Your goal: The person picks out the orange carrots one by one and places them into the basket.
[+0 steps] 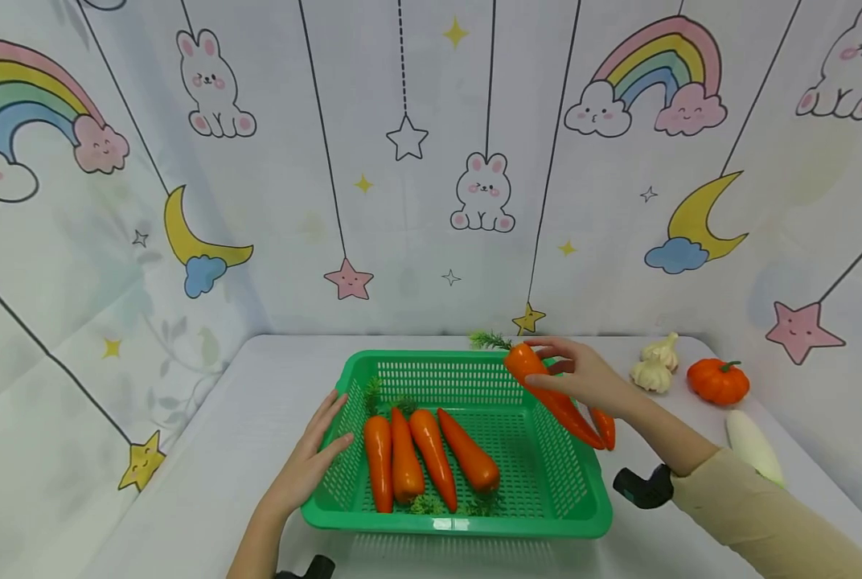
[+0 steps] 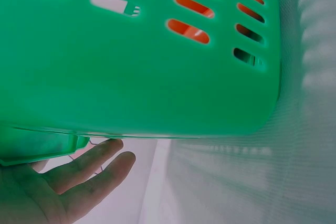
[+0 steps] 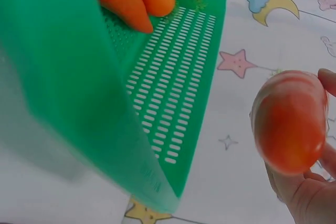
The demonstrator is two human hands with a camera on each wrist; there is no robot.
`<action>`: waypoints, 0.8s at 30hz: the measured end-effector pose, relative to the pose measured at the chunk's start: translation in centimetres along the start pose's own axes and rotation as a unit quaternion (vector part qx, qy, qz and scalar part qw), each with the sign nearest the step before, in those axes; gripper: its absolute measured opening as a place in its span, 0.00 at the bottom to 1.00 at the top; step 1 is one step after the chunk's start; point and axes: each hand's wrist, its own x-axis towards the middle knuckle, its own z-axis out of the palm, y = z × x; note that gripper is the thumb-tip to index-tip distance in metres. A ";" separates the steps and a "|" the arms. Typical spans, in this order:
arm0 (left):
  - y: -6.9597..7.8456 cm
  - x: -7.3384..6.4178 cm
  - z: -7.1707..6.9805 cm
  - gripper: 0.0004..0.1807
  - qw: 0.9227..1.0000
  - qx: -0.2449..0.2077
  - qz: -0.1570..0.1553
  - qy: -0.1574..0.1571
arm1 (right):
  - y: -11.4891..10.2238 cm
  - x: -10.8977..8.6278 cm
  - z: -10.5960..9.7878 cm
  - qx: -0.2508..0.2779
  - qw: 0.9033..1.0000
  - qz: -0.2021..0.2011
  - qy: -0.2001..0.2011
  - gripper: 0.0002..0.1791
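A green plastic basket [image 1: 441, 523] with slotted walls stands on the white table. Several orange carrots [image 1: 433, 454] with leafy tops lie in its left half. My left hand [image 1: 311, 454] rests against the basket's left side, its fingers fairly straight; the left wrist view shows fingers [image 2: 100, 169] at the rim. Over the right rim, my right hand [image 1: 579, 374] pinches a carrot [image 1: 535, 382] between thumb and fingers, its green top toward the back and its tip slanting down right. In the right wrist view the carrot [image 3: 291, 121] appears end-on.
A second orange-red pointed piece [image 1: 603, 428] shows beside the held carrot's tip; its kind is unclear. Right of the basket lie garlic bulbs [image 1: 653, 374], a small orange pumpkin [image 1: 718, 381] and a long pale vegetable [image 1: 753, 442]. A printed cloth [image 1: 416, 209] hangs behind the table.
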 end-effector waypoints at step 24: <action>-0.9 0.2 0.0 0.32 1.000 0.010 -0.001 -0.005 | 0.1 5.3 4.9 0.065 0.985 0.158 -0.026 0.32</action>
